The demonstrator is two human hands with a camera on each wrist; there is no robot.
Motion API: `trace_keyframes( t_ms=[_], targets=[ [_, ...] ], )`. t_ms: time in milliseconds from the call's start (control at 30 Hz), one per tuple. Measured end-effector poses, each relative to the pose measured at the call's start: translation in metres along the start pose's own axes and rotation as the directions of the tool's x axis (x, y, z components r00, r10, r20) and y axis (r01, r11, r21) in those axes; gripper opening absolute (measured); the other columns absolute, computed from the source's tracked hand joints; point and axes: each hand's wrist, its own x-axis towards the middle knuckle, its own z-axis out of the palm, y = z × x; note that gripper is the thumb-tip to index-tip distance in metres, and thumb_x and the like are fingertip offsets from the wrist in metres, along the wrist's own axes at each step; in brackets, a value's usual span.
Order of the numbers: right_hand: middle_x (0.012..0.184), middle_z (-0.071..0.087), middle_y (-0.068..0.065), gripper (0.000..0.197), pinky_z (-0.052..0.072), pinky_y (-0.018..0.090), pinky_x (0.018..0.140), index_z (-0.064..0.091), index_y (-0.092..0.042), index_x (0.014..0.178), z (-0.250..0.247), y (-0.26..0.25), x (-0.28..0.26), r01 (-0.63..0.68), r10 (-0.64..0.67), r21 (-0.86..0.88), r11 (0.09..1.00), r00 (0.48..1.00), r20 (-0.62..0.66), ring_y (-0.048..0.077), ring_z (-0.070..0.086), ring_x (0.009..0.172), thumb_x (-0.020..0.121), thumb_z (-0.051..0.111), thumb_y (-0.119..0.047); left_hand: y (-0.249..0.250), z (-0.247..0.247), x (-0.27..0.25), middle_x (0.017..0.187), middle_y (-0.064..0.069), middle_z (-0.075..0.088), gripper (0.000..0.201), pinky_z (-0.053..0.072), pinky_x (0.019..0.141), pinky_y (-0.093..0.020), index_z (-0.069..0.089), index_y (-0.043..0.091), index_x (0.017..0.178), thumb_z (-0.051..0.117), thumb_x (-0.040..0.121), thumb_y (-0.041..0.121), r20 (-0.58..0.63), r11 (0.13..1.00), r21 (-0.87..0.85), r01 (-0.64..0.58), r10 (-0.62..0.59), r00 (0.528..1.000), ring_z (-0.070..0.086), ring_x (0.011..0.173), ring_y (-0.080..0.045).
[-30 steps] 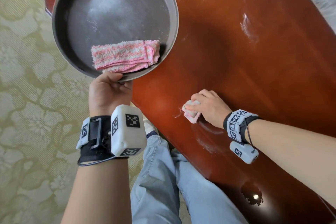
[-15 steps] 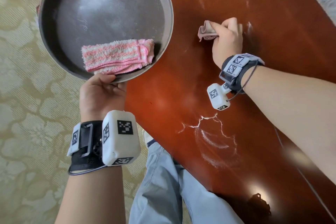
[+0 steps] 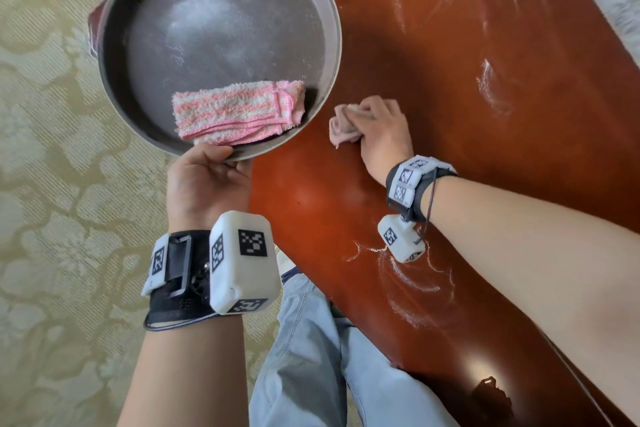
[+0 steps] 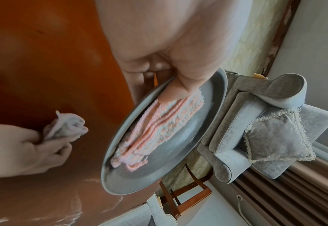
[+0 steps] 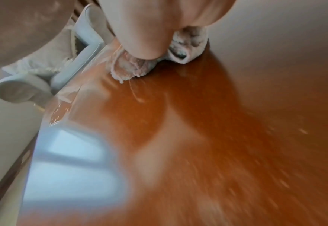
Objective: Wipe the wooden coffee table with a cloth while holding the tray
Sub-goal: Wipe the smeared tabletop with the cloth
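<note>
Reddish-brown polished wood: coffee table (image 3: 398, 218), top streaked with white smears (image 3: 491, 87) at the far end and near my right wrist. Grey round tray (image 3: 221, 31): held above the table's left edge, my left hand (image 3: 207, 180) clamped on its near rim, thumb (image 4: 178, 90) over the rim and touching the pink-and-white striped towel (image 3: 239, 111) folded inside. Pale pink cloth (image 3: 344, 128): bunched, gripped in the curled fingers of my right hand (image 3: 381, 135), pressed to the tabletop just right of the tray. Grey upholstered armchair (image 4: 256, 122) with fringed cushion (image 4: 277, 137): beyond the table. Cream patterned carpet (image 3: 62, 184): left, underfoot. Blue jeans (image 3: 311, 357): below.
</note>
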Motion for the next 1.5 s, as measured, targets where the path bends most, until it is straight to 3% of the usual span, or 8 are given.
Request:
trace_keyframes(
  t_ms=[167, 367, 667, 733, 833, 1033, 1200, 1500],
  targets=[
    [0.116, 0.055, 0.007, 0.055, 0.046, 0.044, 0.082, 0.064, -0.021, 0.122, 0.006, -0.001, -0.041, 0.118, -0.119, 0.011, 0.993, 0.985, 0.128, 0.034, 0.049, 0.104, 0.075, 0.062, 0.008, -0.003, -0.004, -0.015, 0.055, 0.004, 0.048, 0.026, 0.047, 0.049, -0.018, 0.036, 0.015, 0.061, 0.043, 0.057, -0.010, 0.029, 0.998, 0.060, -0.019, 0.017, 0.999, 0.051, 0.047, -0.011],
    [0.110, 0.058, 0.008, 0.052, 0.049, 0.041, 0.077, 0.071, -0.020, 0.112, 0.005, 0.005, -0.105, 0.163, -0.175, 0.120, 0.979, 0.980, 0.091, 0.025, 0.042, 0.097, 0.073, 0.063, 0.014, -0.018, -0.016, -0.025, 0.060, 0.004, 0.049, 0.026, 0.046, 0.049, -0.017, 0.039, 0.015, 0.063, 0.045, 0.056, -0.010, 0.025, 0.997, 0.069, -0.025, 0.024, 0.999, 0.052, 0.055, -0.011],
    [0.111, 0.056, -0.002, 0.060, 0.049, 0.039, 0.080, 0.064, -0.031, 0.117, 0.007, 0.033, -0.177, 0.302, -0.303, 0.047, 0.952, 0.917, 0.258, 0.022, 0.045, 0.098, 0.074, 0.059, 0.009, -0.054, -0.020, -0.049, 0.054, 0.005, 0.048, 0.027, 0.044, 0.050, -0.015, 0.036, 0.015, 0.061, 0.043, 0.056, -0.010, 0.023, 0.997, 0.075, -0.004, 0.002, 1.000, 0.052, 0.047, -0.009],
    [0.106, 0.057, -0.002, 0.059, 0.047, 0.040, 0.079, 0.064, -0.033, 0.113, -0.005, 0.039, -0.165, 0.263, -0.269, 0.058, 0.963, 0.941, 0.204, 0.022, 0.046, 0.094, 0.075, 0.044, 0.008, -0.061, -0.017, -0.053, 0.052, 0.004, 0.048, 0.026, 0.046, 0.050, -0.017, 0.036, 0.014, 0.060, 0.042, 0.056, -0.011, 0.029, 0.997, 0.077, 0.008, -0.010, 1.000, 0.051, 0.046, -0.010],
    [0.096, 0.061, 0.007, 0.055, 0.045, 0.039, 0.072, 0.066, -0.032, 0.112, -0.023, 0.073, -0.136, 0.047, -0.028, 0.173, 0.984, 0.994, -0.107, 0.030, 0.049, 0.083, 0.079, 0.040, 0.004, -0.070, -0.015, -0.054, 0.052, 0.002, 0.046, 0.028, 0.048, 0.047, -0.021, 0.035, 0.015, 0.061, 0.041, 0.056, -0.013, 0.028, 0.998, 0.068, -0.007, 0.005, 1.000, 0.049, 0.044, -0.011],
    [0.100, 0.055, 0.007, 0.051, 0.044, 0.045, 0.071, 0.067, -0.031, 0.123, -0.037, 0.143, -0.105, -0.304, 0.321, 0.106, 0.947, 0.916, -0.242, 0.033, 0.046, 0.086, 0.088, 0.042, -0.004, -0.081, -0.010, -0.052, 0.053, 0.000, 0.046, 0.028, 0.051, 0.048, -0.023, 0.036, 0.014, 0.059, 0.040, 0.057, -0.014, 0.035, 0.998, 0.056, -0.015, 0.013, 0.999, 0.050, 0.046, -0.014],
    [0.106, 0.055, 0.008, 0.056, 0.045, 0.041, 0.072, 0.063, -0.028, 0.127, -0.022, 0.130, -0.107, -0.373, 0.388, 0.107, 0.921, 0.889, -0.243, 0.032, 0.048, 0.091, 0.084, 0.046, 0.003, -0.086, -0.010, -0.048, 0.056, 0.000, 0.049, 0.027, 0.052, 0.053, -0.023, 0.038, 0.013, 0.061, 0.041, 0.056, -0.012, 0.034, 0.997, 0.079, -0.025, 0.022, 0.999, 0.052, 0.051, -0.014],
    [0.106, 0.056, 0.007, 0.053, 0.048, 0.044, 0.072, 0.064, -0.018, 0.126, 0.004, 0.084, -0.179, -0.135, 0.139, 0.098, 0.986, 0.990, -0.035, 0.028, 0.047, 0.090, 0.080, 0.054, 0.007, -0.107, 0.007, -0.050, 0.055, 0.000, 0.046, 0.028, 0.046, 0.063, -0.022, 0.036, 0.014, 0.061, 0.042, 0.055, -0.013, 0.032, 0.996, 0.092, -0.011, 0.008, 0.999, 0.046, 0.048, -0.014]
  ],
)
